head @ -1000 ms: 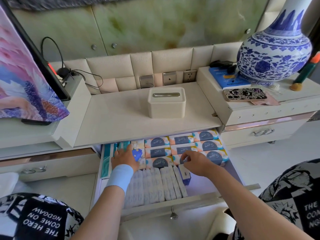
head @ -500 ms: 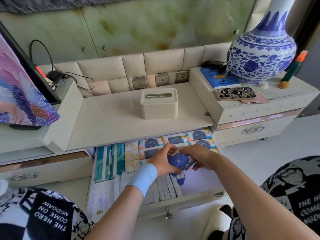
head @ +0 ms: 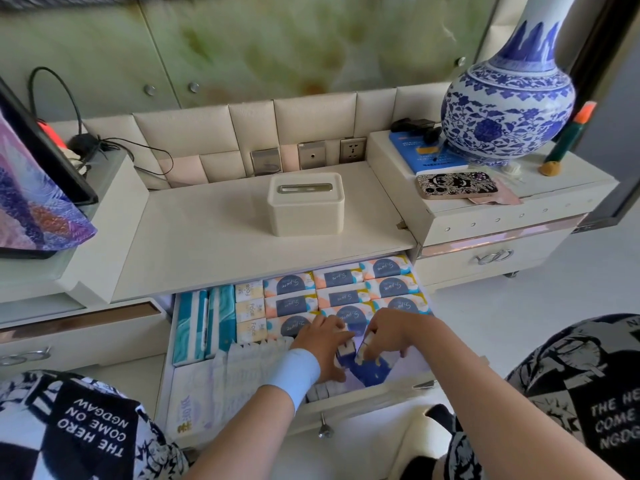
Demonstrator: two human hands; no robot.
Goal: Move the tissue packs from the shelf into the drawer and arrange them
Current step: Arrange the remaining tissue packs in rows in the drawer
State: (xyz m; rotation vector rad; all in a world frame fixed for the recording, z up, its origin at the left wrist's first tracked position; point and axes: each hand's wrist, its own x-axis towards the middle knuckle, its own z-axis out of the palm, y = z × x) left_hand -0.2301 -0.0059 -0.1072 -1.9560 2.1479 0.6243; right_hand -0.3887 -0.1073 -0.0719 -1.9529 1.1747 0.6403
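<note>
– Fingers (head: pixel 332 368) of the left hand (head: pixel 320 344) were curled round one end of a small blue pack (head: pixel 369 372), did you catch that?
– Caught it! And the right hand (head: pixel 393 336) was pinching the other end, thumb and fingertips clamped on the wrapper.
– Where was it sitting?
– Down in the open drawer (head: pixel 346 405), front right corner, just in front of the rows of S-pure packs (head: pixel 341 278). Whether it touched the drawer bottom, I couldn't tell.
– And to its left?
– White packs (head: pixel 249 367) stood on edge, right beside the left wrist. Behind them were little Face packs (head: pixel 250 310), then teal packs (head: pixel 194 327) against the left wall.
– Up on the shelf (head: pixel 207 244)?
– A cream tissue box (head: pixel 306 204) stood in the middle, and a blue-and-white vase (head: pixel 507 109) was off to the right with a phone (head: pixel 457 185) lying near it.
</note>
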